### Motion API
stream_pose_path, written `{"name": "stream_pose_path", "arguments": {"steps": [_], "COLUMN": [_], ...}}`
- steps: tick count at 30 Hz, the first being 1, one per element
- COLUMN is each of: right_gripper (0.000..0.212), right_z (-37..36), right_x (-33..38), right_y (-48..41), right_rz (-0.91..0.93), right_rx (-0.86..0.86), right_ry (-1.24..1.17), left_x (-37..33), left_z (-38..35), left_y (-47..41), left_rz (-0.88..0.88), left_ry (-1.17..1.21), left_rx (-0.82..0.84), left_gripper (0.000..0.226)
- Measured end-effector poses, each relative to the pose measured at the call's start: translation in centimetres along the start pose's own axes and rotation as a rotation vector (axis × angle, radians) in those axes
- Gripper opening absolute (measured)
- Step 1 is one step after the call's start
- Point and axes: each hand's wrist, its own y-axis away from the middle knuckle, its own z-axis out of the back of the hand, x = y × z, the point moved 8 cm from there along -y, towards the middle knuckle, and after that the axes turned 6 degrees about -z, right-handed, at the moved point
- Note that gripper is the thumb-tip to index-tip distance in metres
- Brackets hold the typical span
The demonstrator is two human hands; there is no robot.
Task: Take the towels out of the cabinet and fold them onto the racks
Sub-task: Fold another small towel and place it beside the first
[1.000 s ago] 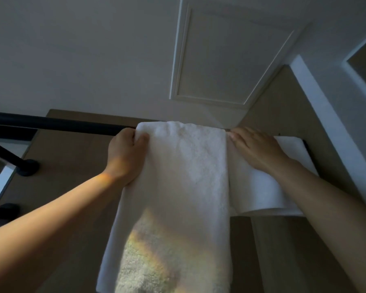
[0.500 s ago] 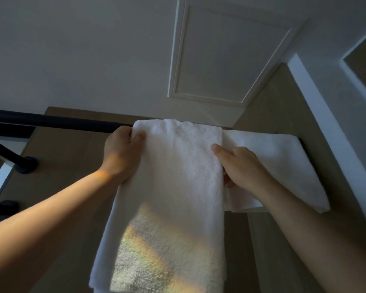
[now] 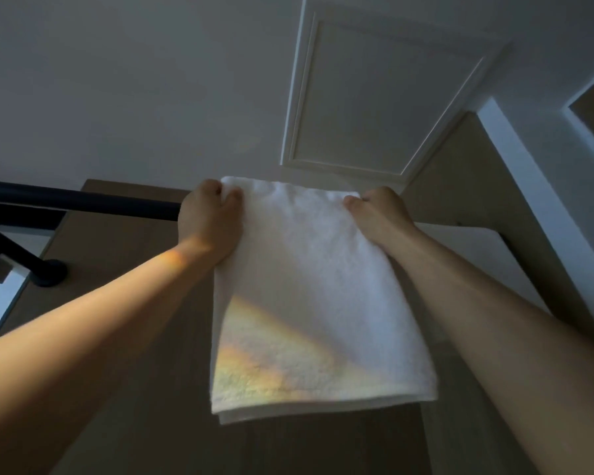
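Note:
A white folded towel hangs over the black rack bar, its lower part lit by a patch of sunlight. My left hand grips the towel's top left corner at the bar. At the top right corner my right hand pinches the towel's edge with curled fingers. A second white towel hangs to the right, mostly hidden behind my right arm.
The rack's black bracket meets the wall at the left. A white panelled door stands behind the rack. A white door frame runs down the right side, and wooden flooring lies below.
My right hand left the second towel and moved left and up to the first towel's top right corner. The first towel was raised, so its bottom edge now shows.

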Motion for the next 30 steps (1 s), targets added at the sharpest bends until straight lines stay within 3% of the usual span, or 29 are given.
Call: {"name": "stream_pose_path", "arguments": {"steps": [7,13,15,17,19,22,26,30], "right_gripper": [0.033,0.05,0.043,0.023,0.021,0.032,0.045,0.043], "right_z": [-0.3,0.0,0.2,0.3,0.4,-0.2,-1.5,-1.5], "right_x": [-1.7,-2.2,-1.9,-1.6,-1.4,-1.4,-1.4,-1.2], "right_y": [-0.6,0.6,0.7,0.7,1.1,1.8,2.4,2.2], "right_rz": [-0.006,-0.004,0.009,0.037,0.085,0.159,0.204,0.187], "right_rx": [-0.051,-0.097,-0.105,-0.128,-0.155,-0.048,0.131,0.118], "right_ry": [0.128,0.006,-0.013,-0.044,-0.102,-0.206,-0.157,-0.127], "left_x": [-0.1,1.6,1.6,1.5,0.9,0.3,0.5,0.6], "left_z": [-0.7,-0.9,-1.0,-1.1,-1.1,-1.0,-1.1,-1.2], "left_y": [-0.9,0.4,0.1,-0.1,-0.2,-0.4,-0.2,1.3], "left_rz": [-0.113,0.021,0.058,0.072,0.016,-0.073,-0.049,0.025], "left_ry": [-0.295,-0.114,-0.101,-0.109,-0.08,-0.077,-0.079,0.033], "left_rx": [0.114,0.131,0.133,0.15,0.18,0.232,0.273,0.27], "left_gripper": [0.039,0.046,0.041,0.038,0.034,0.026,0.038,0.051]}}
